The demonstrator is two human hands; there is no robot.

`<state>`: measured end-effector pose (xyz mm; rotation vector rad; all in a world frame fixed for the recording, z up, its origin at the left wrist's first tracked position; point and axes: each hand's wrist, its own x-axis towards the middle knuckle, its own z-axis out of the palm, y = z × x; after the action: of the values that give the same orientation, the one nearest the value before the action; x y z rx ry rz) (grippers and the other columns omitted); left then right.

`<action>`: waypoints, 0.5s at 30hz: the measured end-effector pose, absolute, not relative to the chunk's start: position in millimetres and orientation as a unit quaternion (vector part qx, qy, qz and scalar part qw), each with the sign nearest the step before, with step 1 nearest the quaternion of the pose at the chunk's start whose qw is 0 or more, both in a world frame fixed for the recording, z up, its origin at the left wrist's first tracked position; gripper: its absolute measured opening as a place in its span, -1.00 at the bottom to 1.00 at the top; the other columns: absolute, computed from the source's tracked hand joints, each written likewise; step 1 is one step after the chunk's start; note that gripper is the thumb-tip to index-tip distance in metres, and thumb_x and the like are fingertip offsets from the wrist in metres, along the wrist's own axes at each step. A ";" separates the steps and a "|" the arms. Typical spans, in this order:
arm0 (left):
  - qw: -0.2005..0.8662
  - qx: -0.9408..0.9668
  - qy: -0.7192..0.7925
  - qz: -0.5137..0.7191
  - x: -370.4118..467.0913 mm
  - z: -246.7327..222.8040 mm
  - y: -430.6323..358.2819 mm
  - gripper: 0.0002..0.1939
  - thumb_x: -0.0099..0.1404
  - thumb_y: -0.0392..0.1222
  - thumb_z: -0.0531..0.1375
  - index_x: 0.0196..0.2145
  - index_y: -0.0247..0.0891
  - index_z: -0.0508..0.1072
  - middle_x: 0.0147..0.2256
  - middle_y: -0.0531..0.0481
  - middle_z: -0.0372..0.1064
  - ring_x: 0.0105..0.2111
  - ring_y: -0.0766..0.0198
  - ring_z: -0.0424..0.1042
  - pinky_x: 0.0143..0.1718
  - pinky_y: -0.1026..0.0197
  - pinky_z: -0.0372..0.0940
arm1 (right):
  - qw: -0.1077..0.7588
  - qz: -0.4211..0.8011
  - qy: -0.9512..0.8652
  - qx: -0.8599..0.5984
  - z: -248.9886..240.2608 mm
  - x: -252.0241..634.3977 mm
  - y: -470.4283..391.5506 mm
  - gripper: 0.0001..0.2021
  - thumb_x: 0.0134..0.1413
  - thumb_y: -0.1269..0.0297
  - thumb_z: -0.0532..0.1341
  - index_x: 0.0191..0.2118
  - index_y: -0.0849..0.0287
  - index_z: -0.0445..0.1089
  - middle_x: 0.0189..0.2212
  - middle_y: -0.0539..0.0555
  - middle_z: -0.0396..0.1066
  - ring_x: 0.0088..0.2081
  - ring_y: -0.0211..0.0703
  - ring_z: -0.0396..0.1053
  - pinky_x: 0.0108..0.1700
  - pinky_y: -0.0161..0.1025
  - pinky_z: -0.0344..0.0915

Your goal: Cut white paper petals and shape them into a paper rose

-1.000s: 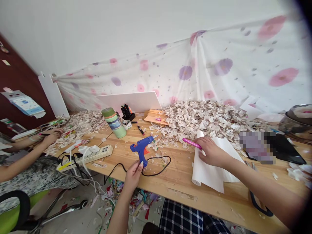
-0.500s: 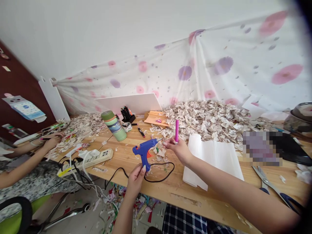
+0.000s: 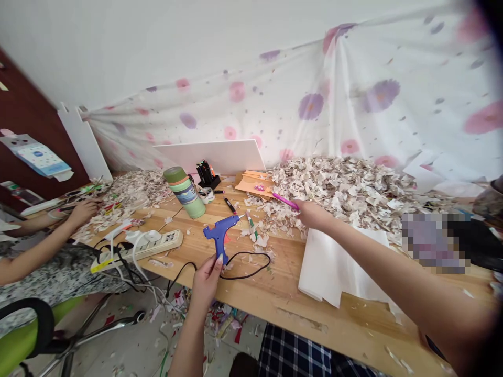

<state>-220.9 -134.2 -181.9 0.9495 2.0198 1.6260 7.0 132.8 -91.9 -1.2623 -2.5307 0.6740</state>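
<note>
My left hand (image 3: 206,277) is closed around the handle of a blue hot glue gun (image 3: 220,234), its nozzle pointing right over the table. A black cord (image 3: 253,274) loops from the gun across the wood. Farther back, my right hand (image 3: 315,215) grips a slim magenta pen (image 3: 283,200), tilted with its far end pointing left. This hand is above the front edge of a heap of pale paper-like flakes (image 3: 341,180). Below my right forearm lies folded white paper (image 3: 324,267). A small green-and-white tube (image 3: 252,226) rests near the nozzle.
Left of centre stand a green bottle (image 3: 184,192) and a black marker holder (image 3: 208,175). An orange envelope (image 3: 251,183) lies behind. A power strip (image 3: 157,245) with several cables sits at the front edge. At far left, another person's hand (image 3: 84,211) is busy over the table.
My right hand has moved back and to the right, away from the nozzle. The pen has gone from upright to nearly level. The glue gun stays in my left hand, and the view has shifted slightly.
</note>
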 end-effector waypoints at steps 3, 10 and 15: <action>0.185 0.328 0.724 0.578 -221.5 -181.9 -134.0 -0.34 0.04 0.32 0.22 -0.19 -0.37 0.56 -0.28 -0.15 0.52 -0.25 0.09 0.44 -0.13 0.13 0.30 | 0.107 0.199 -0.871 -0.436 -78.3 19.2 150.0 -0.83 0.26 0.25 0.17 -0.12 0.23 0.37 -0.23 0.06 0.42 -0.27 -0.17 0.40 -0.20 -0.14 0.37; 0.191 0.326 0.723 0.579 -220.8 -178.2 -130.9 -0.32 0.01 0.33 0.23 -0.20 -0.38 0.57 -0.35 -0.13 0.51 -0.33 0.12 0.43 -0.21 0.15 0.32 | 0.046 0.201 -0.891 -0.403 -79.8 24.9 114.2 -0.80 0.26 0.20 0.10 -0.14 0.22 0.29 -0.39 0.13 0.45 -0.43 -0.13 0.37 -0.44 -0.28 0.17; 0.191 0.315 0.720 0.589 -218.0 -175.4 -134.2 -0.31 -0.01 0.33 0.26 -0.18 -0.36 0.58 -0.28 -0.16 0.53 -0.34 0.16 0.44 -0.26 0.17 0.34 | 0.007 0.182 -0.905 -0.384 -108.7 13.1 73.1 -0.77 0.33 0.32 0.03 0.01 0.28 0.26 -0.28 0.15 0.45 -0.36 -0.17 0.40 -0.33 -0.25 0.29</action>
<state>-218.0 -134.2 -175.4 0.8850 2.0222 1.6535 13.1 73.1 -108.7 -1.2025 -2.8307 0.5706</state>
